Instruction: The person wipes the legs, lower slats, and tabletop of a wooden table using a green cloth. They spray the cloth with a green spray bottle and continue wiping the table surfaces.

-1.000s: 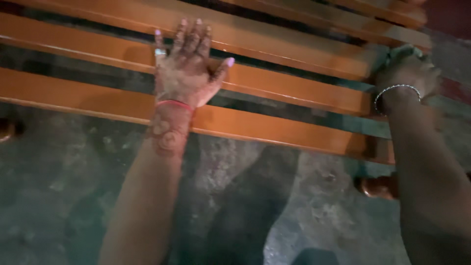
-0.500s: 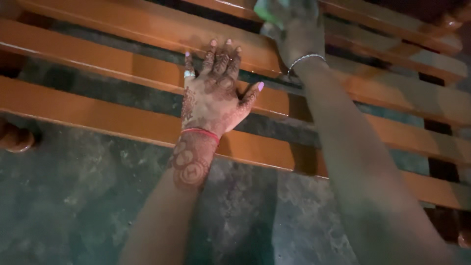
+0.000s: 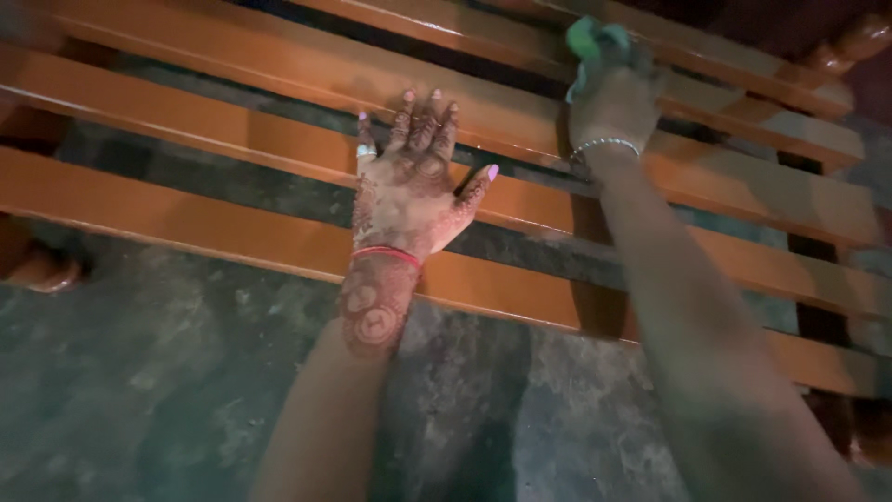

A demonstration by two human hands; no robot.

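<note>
My left hand [image 3: 409, 186] lies flat, fingers spread, on the glossy orange wooden slats [image 3: 232, 149] of a low frame. It has henna patterns, a ring and a red thread at the wrist. My right hand [image 3: 609, 102] reaches further up and grips a green cloth [image 3: 595, 42] pressed against an upper slat. A silver bangle circles that wrist.
Several parallel slats run across the view with dark gaps between them. Beneath and in front lies a mottled green-grey stone floor [image 3: 158, 390]. Rounded turned wooden knobs show at the left edge [image 3: 37, 265] and at the top right [image 3: 859, 37].
My right hand with the cloth swept from the right end of the slats leftward to an upper slat, then slightly back right. My left hand has stayed flat on the slats.
</note>
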